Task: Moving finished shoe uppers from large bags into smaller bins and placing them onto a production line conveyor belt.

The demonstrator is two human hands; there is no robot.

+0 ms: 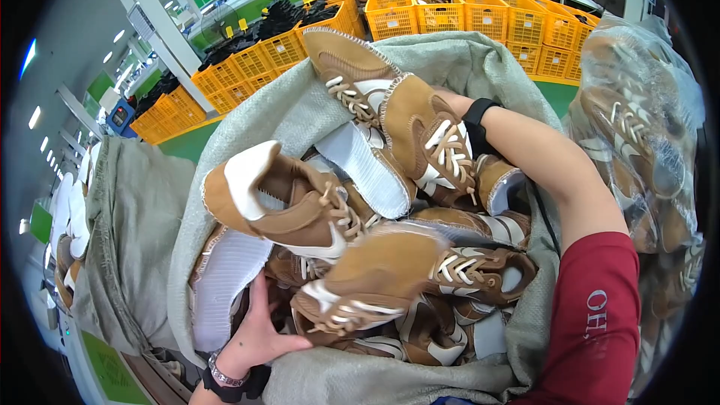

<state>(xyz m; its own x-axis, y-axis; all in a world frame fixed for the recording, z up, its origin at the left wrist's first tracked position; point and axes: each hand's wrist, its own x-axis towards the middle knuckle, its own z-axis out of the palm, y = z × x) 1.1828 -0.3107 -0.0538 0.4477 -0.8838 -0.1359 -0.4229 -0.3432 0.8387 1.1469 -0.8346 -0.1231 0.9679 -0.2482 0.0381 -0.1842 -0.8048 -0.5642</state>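
A big grey woven sack stands open in front of me, heaped with several tan-and-white laced shoe uppers. My left hand rests at the sack's near left side, fingers spread against the uppers and a white ribbed sole piece. My right arm in a red sleeve reaches across the sack's right rim. Only the wrist with a black band shows; the right hand itself is buried behind an upright tan upper, so its grip cannot be made out.
A clear plastic bag of similar tan uppers stands at the right. Another grey sack with uppers sits at the left. Rows of yellow crates line the green floor behind, and people work at tables far back.
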